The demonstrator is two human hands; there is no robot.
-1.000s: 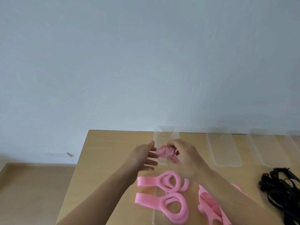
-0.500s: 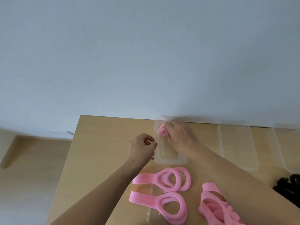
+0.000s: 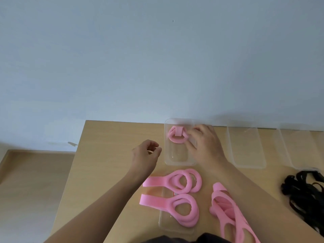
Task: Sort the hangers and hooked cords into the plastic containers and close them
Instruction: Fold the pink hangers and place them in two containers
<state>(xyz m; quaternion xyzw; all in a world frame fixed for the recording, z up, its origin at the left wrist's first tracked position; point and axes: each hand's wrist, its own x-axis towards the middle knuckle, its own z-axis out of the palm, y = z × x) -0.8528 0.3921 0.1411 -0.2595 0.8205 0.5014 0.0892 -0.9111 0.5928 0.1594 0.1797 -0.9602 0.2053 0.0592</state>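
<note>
A folded pink foam hanger [image 3: 176,135] lies at the far end of a clear plastic container [image 3: 175,161] on the wooden table. My right hand [image 3: 205,144] reaches over the container's right side, and its curled fingertips pinch the hanger's right edge. My left hand [image 3: 146,155] hovers just left of the container, loosely curled, holding nothing. Nearer me, two flat pink hangers [image 3: 168,182] [image 3: 175,206] lie side by side. A pile of more pink hangers [image 3: 226,211] sits to their right, partly under my right forearm. Black hooked cords [image 3: 305,193] are heaped at the right edge.
Two more clear containers [image 3: 245,148] [image 3: 298,148] stand against the wall to the right. A clear lid [image 3: 164,223] lies under the nearest hanger. The table's left edge [image 3: 77,155] drops to the floor. A pale wall rises directly behind the table.
My right hand carried the folded hanger from between both hands into the container and set it at the far end. My left hand let go and drew back to the left.
</note>
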